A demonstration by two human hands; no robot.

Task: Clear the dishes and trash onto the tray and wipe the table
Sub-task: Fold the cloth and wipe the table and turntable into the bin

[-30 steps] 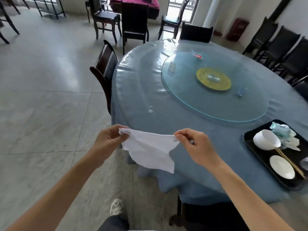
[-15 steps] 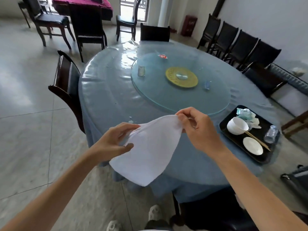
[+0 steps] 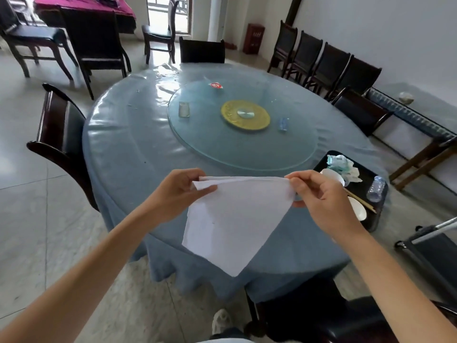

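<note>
I hold a white cloth [image 3: 235,219] stretched between both hands above the near edge of the round table [image 3: 128,149] with its blue cover. My left hand [image 3: 178,191] pinches the cloth's left corner and my right hand [image 3: 319,196] pinches the right corner; the rest hangs down in a folded triangle. At the table's right edge a black tray [image 3: 378,219] carries a white bowl [image 3: 331,175], a white saucer [image 3: 358,209], chopsticks [image 3: 361,201], crumpled wrappers [image 3: 342,165] and a small plastic bottle [image 3: 376,189].
A glass turntable [image 3: 222,144] with a yellow centre disc [image 3: 244,115] holds a glass [image 3: 184,109], a small blue packet [image 3: 283,123] and a red packet [image 3: 215,85]. Dark chairs stand at the left [image 3: 59,134], far side [image 3: 201,50], right and near edge. A black cart [image 3: 430,251] stands at the right.
The view has swung right and lifted, so more of the table and tray show. My hands have moved further apart, pulling the cloth's top edge taut and level.
</note>
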